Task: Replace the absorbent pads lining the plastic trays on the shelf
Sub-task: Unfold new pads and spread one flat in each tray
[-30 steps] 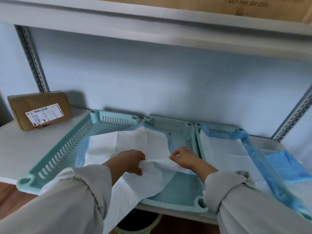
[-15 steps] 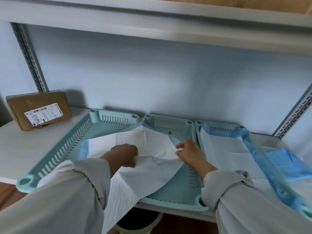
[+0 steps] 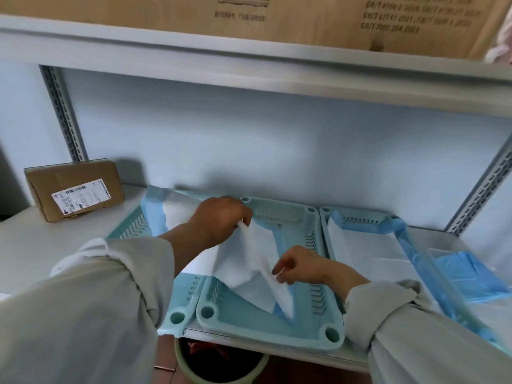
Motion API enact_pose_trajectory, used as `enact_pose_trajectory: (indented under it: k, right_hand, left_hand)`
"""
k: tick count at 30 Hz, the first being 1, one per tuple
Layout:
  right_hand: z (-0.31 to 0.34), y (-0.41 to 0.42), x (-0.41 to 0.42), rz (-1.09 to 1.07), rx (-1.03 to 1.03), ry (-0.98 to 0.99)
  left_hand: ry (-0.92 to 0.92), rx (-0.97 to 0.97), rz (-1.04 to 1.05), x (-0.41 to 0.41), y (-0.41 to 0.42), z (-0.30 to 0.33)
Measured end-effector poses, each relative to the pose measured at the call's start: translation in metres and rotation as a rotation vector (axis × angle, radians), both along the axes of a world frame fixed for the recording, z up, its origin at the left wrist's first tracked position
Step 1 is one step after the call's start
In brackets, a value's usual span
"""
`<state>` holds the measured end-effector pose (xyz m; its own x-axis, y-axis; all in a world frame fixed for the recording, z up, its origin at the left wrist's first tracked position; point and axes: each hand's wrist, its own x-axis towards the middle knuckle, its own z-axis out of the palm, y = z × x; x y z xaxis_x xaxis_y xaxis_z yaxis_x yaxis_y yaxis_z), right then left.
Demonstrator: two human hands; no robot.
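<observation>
Nearest to me, below the shelf edge, a green bin (image 3: 221, 364) with a dark interior stands on the floor. Both grey sleeves enter from the bottom corners. My right hand (image 3: 300, 266) is closed in a pinch on the near fold of the white absorbent pad (image 3: 249, 261), above the middle tray (image 3: 266, 325). My left hand (image 3: 219, 221) is closed on the same pad farther back, gripping a raised ridge of it near the tray's far end. The pad is lifted and creased between the two hands; its near corner hangs into the middle tray, and its blue-edged far part drapes over the left tray (image 3: 130, 227). The three teal plastic trays sit side by side on the white shelf (image 3: 36, 242). The right tray (image 3: 357, 217) is lined with a flat white pad with blue border (image 3: 368, 253). Just right of it lies a folded blue pad (image 3: 462, 275). At the far left, a brown parcel (image 3: 74, 189) with a printed label leans at the wall. On the upper shelf stands a cardboard box (image 3: 277, 15).
</observation>
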<state>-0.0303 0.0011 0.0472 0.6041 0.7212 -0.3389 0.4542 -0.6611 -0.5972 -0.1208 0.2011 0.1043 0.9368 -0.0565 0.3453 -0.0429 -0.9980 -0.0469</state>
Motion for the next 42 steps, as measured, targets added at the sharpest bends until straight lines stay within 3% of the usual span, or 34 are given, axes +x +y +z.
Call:
enact_pose_trajectory:
  k: [4,7,10,12,15,17,20,22,25,27,29,32,34,38,42]
  right_hand:
    - [0.002,-0.006,-0.008,-0.020,0.036,0.151]
    - [-0.003,-0.001,-0.005,0.006,-0.097,-0.136]
    - [-0.002,-0.003,0.003,-0.210,-0.088,-0.468]
    - [0.005,-0.011,0.007,-0.215,-0.211,-0.544]
    - [0.018,-0.020,0.014,-0.152,-0.448,-0.599]
    - [0.035,-0.021,0.019,-0.288,-0.337,-0.697]
    - [0.067,-0.021,0.030,-0.592,0.012,-0.918]
    - [0.076,-0.026,0.035,-0.630,0.189,-0.998]
    - [0.062,-0.035,0.031,-0.579,0.153,-1.096]
    - [0.045,-0.042,0.023,-0.506,0.066,-1.128]
    - [0.028,-0.048,0.008,-0.390,-0.133,-1.019]
    - [-0.003,-0.050,-0.022,-0.189,-0.387,-0.718]
    - [-0.023,-0.050,-0.040,-0.120,-0.459,-0.616]
    - [-0.032,-0.044,-0.066,-0.081,-0.518,-0.612]
    - [-0.021,-0.028,-0.072,-0.125,-0.423,-0.656]
  left_hand:
    - [0.002,-0.062,0.027,-0.001,0.001,0.010]
    - [0.035,-0.066,0.031,-0.001,-0.005,0.017]
    - [0.271,0.067,0.213,-0.004,0.003,0.015]
    - [0.421,0.223,0.375,-0.007,0.017,0.007]
    - [0.445,0.285,0.495,-0.003,0.026,0.003]
    - [0.313,0.220,0.515,0.011,0.021,0.015]
    - [-0.095,0.040,0.518,0.032,0.011,0.049]
    - [-0.357,-0.086,0.412,0.035,0.007,0.067]
    - [-0.452,-0.183,0.233,0.026,0.002,0.062]
    - [-0.384,-0.168,0.171,0.017,0.002,0.040]
    - [-0.199,-0.107,0.130,0.006,0.001,0.007]
    - [0.350,0.125,0.243,-0.005,-0.003,-0.041]
    - [0.591,0.146,0.275,-0.012,-0.014,-0.064]
    - [0.663,0.024,0.245,-0.014,-0.039,-0.077]
    - [0.716,-0.081,0.134,-0.008,-0.054,-0.066]
